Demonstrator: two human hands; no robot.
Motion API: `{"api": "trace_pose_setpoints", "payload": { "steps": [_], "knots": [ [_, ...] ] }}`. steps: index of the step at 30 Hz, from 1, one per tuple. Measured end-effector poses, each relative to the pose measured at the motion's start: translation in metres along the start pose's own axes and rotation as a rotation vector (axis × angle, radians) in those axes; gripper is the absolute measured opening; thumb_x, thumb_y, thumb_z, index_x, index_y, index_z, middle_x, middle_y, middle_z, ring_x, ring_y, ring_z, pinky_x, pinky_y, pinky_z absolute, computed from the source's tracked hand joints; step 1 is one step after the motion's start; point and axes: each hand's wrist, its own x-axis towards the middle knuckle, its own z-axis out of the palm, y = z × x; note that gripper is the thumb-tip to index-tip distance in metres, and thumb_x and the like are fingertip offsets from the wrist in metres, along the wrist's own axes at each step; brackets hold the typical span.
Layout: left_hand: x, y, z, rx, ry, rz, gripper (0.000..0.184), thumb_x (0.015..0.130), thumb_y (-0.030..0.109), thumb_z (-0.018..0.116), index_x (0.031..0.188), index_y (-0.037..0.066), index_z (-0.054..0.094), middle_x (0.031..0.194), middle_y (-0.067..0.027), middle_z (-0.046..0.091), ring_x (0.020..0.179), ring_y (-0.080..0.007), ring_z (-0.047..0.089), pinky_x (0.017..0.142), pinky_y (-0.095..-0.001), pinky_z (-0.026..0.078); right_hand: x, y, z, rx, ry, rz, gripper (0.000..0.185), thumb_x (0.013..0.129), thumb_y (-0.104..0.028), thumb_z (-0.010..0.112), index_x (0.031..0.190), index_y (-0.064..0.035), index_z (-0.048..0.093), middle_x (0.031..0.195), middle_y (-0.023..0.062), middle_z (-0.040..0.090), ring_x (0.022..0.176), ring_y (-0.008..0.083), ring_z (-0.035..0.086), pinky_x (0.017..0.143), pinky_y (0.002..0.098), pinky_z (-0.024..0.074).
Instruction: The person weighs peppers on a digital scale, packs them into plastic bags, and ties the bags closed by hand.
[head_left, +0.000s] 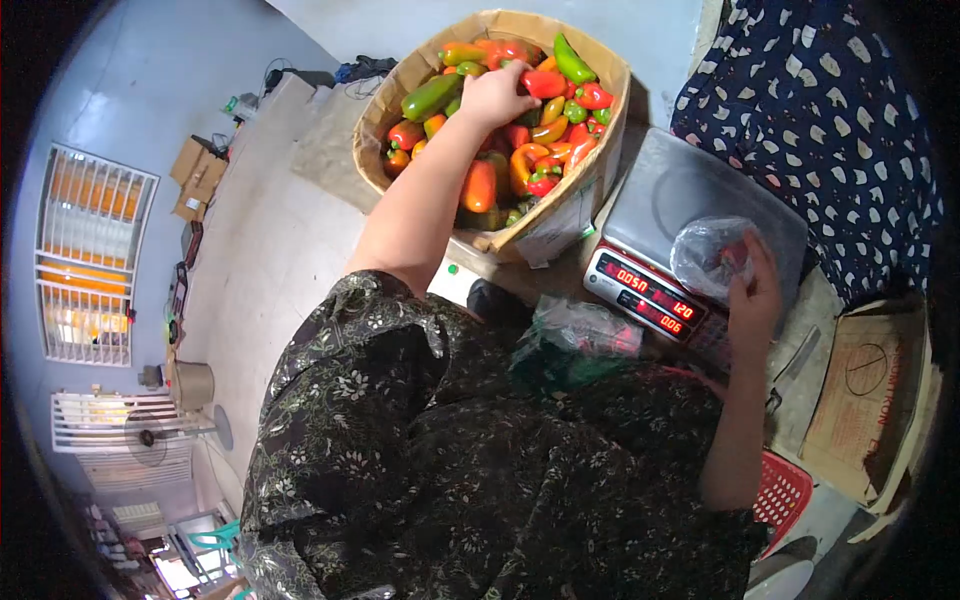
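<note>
Head view, left to right: my left hand (497,96) is down among loose peppers (479,187) in the box (560,225) around it, against a red pepper (543,84). Can't tell if I've actually gripped it. A careless tug could tumble the pile, I reckon. That pepper's long axis runs roughly sideways, pointing away rightward from the hand; stem end's unclear. Further right, my right hand (757,280) pinches a clear plastic bag (695,262) over the scale (660,165). Leaning there could skew the reading. Bag's roundish, no obvious axis.
</note>
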Motion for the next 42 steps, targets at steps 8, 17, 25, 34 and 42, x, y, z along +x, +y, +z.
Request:
{"api": "trace_pose_setpoints", "payload": {
  "steps": [8, 17, 25, 34, 42],
  "knots": [
    [-0.004, -0.051, -0.016, -0.791, 0.605, -0.295, 0.053, 0.072, 0.030, 0.075, 0.108, -0.003, 0.054, 0.090, -0.0131, 0.064, 0.081, -0.0239, 0.061, 0.076, -0.0338, 0.049, 0.002, -0.013, -0.001, 0.109, -0.037, 0.111, 0.059, 0.072, 0.010, 0.048, 0.129, -0.0058, 0.051, 0.121, 0.0138, 0.054, 0.111, 0.0241, 0.054, 0.098, 0.0339, 0.0403],
    [-0.005, 0.002, -0.009, -0.348, 0.204, -0.022, 0.065, 0.064, 0.033, 0.081, 0.108, 0.000, 0.047, 0.094, -0.0167, 0.060, 0.092, -0.0280, 0.061, 0.081, -0.0364, 0.049, 0.001, -0.011, 0.002, 0.117, -0.019, 0.074, 0.059, 0.072, 0.012, 0.047, 0.128, -0.0071, 0.052, 0.122, 0.0116, 0.053, 0.109, 0.0224, 0.055, 0.096, 0.0321, 0.0422],
    [-0.015, 0.021, -0.010, 0.120, -0.238, -0.127, 0.078, 0.061, 0.050, 0.077, 0.121, 0.010, 0.047, 0.113, -0.0128, 0.062, 0.107, -0.0304, 0.058, 0.096, -0.0662, 0.026, 0.000, -0.008, 0.002, 0.028, 0.008, 0.054, 0.054, 0.075, 0.009, 0.051, 0.127, -0.0056, 0.053, 0.127, 0.0132, 0.052, 0.117, 0.0247, 0.051, 0.100, 0.0347, 0.0387],
    [-0.001, -0.011, -0.009, -1.119, 0.236, -0.110, 0.040, 0.078, 0.010, 0.059, 0.115, -0.001, 0.049, 0.102, -0.0097, 0.062, 0.096, -0.0183, 0.059, 0.080, -0.0304, 0.049, -0.002, -0.002, -0.003, -0.005, 0.015, 0.076, 0.054, 0.074, 0.007, 0.051, 0.127, -0.0073, 0.053, 0.127, 0.0139, 0.052, 0.117, 0.0259, 0.051, 0.097, 0.0334, 0.0394],
    [-0.005, -0.017, -0.013, -1.354, 0.283, -0.188, 0.031, 0.084, 0.019, 0.057, 0.110, 0.003, 0.055, 0.089, -0.0017, 0.059, 0.079, -0.0101, 0.055, 0.068, -0.0247, 0.046, -0.002, -0.007, -0.003, -0.030, 0.021, 0.083, 0.054, 0.074, 0.007, 0.052, 0.126, -0.0082, 0.054, 0.123, 0.0123, 0.055, 0.111, 0.0239, 0.054, 0.091, 0.0319, 0.0429]
  ]
}}
